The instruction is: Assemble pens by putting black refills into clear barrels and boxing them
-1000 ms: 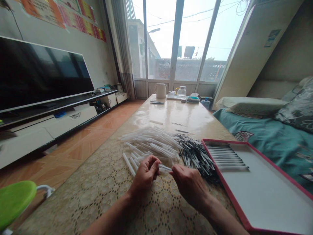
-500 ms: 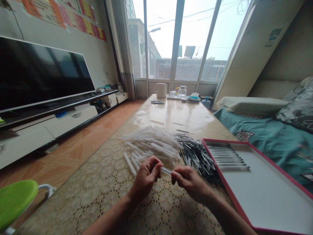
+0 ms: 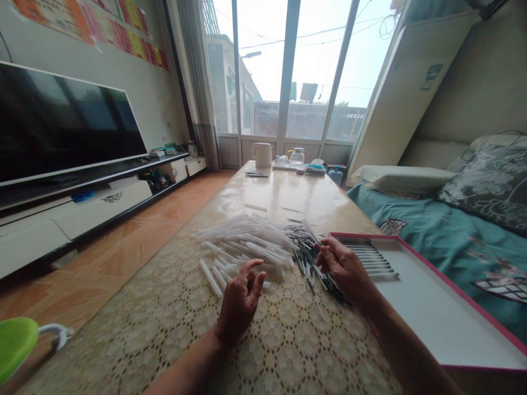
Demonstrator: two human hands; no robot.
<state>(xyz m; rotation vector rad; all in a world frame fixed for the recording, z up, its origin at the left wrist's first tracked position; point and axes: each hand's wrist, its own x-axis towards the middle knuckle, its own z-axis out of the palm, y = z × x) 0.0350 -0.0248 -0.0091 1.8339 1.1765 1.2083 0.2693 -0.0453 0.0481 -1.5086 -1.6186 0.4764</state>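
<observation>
My right hand (image 3: 335,258) is closed on a slim pen (image 3: 312,232), blurred by motion, which points up and to the left. It hovers over the heap of thin black pen refills (image 3: 304,249), close to the left rim of the box. My left hand (image 3: 242,293) holds nothing; its thumb and forefinger are apart, just in front of the pile of translucent white pen barrels (image 3: 247,241). Inside the shallow red-rimmed box (image 3: 444,323) a row of pens (image 3: 373,260) lies side by side at the far left, partly hidden by my right hand.
A patterned cloth covers the long table (image 3: 284,351). At its far end stand a beige jug (image 3: 262,155), a glass pitcher (image 3: 297,156) and a tissue pack (image 3: 315,168). A teal-covered bed or sofa (image 3: 411,214) lies right; a green stool (image 3: 16,348) stands left.
Both hands were together on the pen; they have parted. My right hand has carried the pen up and right toward the box, and my left hand has let go. The view has turned slightly right.
</observation>
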